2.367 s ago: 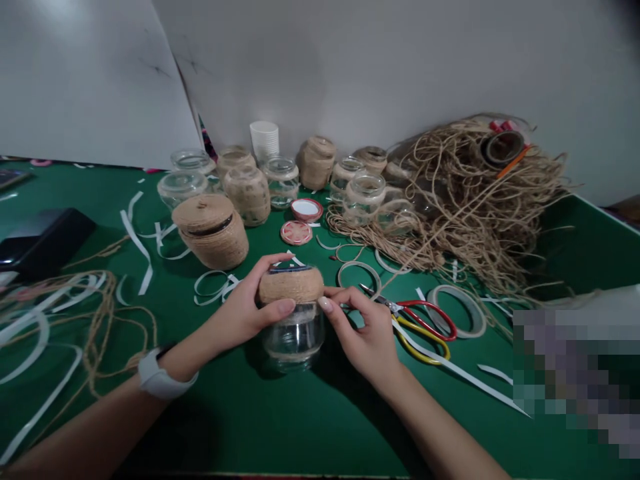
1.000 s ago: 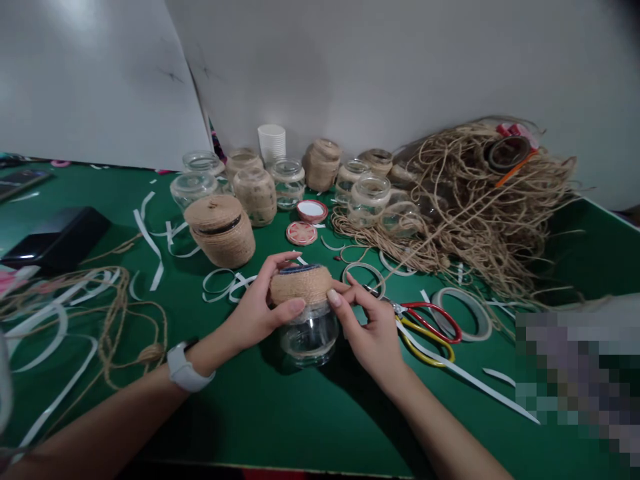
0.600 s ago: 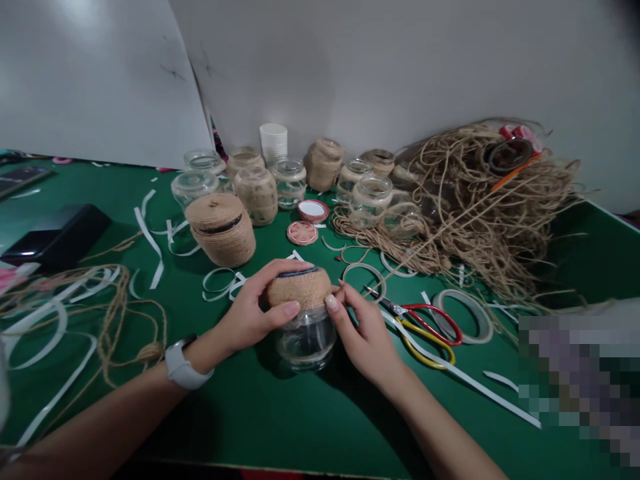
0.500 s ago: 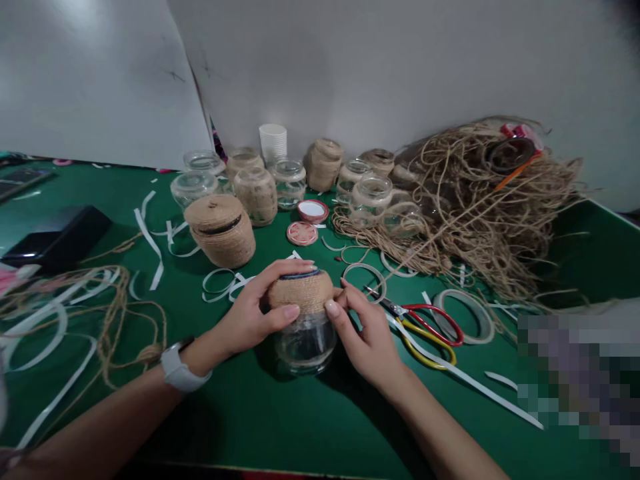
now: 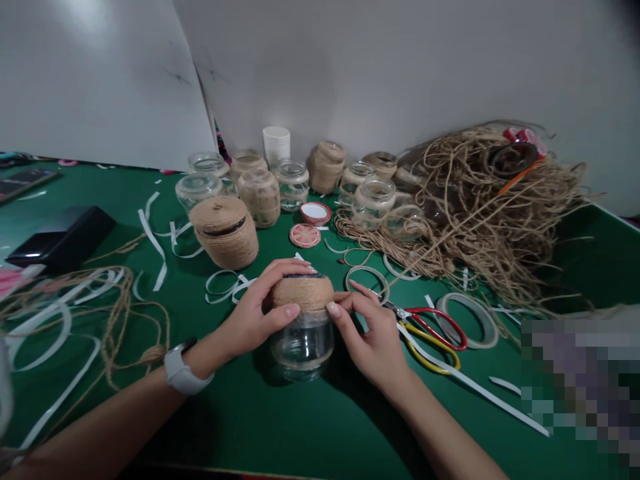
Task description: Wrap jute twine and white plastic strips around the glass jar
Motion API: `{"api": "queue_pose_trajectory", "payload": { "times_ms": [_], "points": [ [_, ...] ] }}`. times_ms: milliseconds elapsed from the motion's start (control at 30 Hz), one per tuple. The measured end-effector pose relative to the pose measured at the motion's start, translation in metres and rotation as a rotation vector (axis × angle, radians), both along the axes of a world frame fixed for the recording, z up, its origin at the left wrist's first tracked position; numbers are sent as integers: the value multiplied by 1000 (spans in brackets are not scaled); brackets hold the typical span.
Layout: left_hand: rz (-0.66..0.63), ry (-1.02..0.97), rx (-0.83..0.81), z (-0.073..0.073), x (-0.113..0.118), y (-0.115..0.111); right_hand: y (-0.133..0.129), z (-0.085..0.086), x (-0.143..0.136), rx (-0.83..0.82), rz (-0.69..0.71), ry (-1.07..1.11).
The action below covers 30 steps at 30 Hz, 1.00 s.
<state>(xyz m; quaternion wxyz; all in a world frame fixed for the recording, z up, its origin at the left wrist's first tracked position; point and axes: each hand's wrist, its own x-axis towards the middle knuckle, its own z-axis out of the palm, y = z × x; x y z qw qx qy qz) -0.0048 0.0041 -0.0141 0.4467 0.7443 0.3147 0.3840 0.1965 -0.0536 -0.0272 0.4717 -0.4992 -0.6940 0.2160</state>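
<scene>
A glass jar (image 5: pixel 303 343) stands on the green table in front of me, its upper part wound with brown twine (image 5: pixel 303 292) and its lower part bare. My left hand (image 5: pixel 267 300) grips it from the left, fingers over the top and thumb across the front of the winding. At the jar's right side, my right hand (image 5: pixel 367 327) pinches the twine between thumb and forefinger at the winding's lower edge. A strand runs from there toward the large twine heap (image 5: pixel 510 220) at the right.
Scissors (image 5: pixel 437 337) with red and yellow handles and a tape roll (image 5: pixel 470 320) lie to the right. A fully wrapped jar (image 5: pixel 225 233) stands at the left, with several jars and stacked white cups (image 5: pixel 277 147) behind. White strips (image 5: pixel 155 247) and a black box (image 5: pixel 60 237) lie left.
The jar's base has tilted slightly toward me and left. My right hand's fingers have shifted a little along the twine; my left hand keeps its hold. The view has moved slightly.
</scene>
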Motion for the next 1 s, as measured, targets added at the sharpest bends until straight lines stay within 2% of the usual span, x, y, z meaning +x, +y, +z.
{"api": "queue_pose_trajectory", "payload": {
  "times_ms": [200,400,733,900,1000],
  "points": [
    [-19,-8,-40,0,1,-3,0,-2,-2,15,-5,-14],
    [-6,19,-80,8,1,-4,-2,-2,-3,99,-30,-32],
    [48,104,23,12,3,-5,-2,1,-3,167,-55,-44],
    [73,102,-14,12,4,-8,0,0,-5,201,-77,-71],
    [80,56,-14,9,3,-7,2,0,-5,154,-93,-69]
  ]
}}
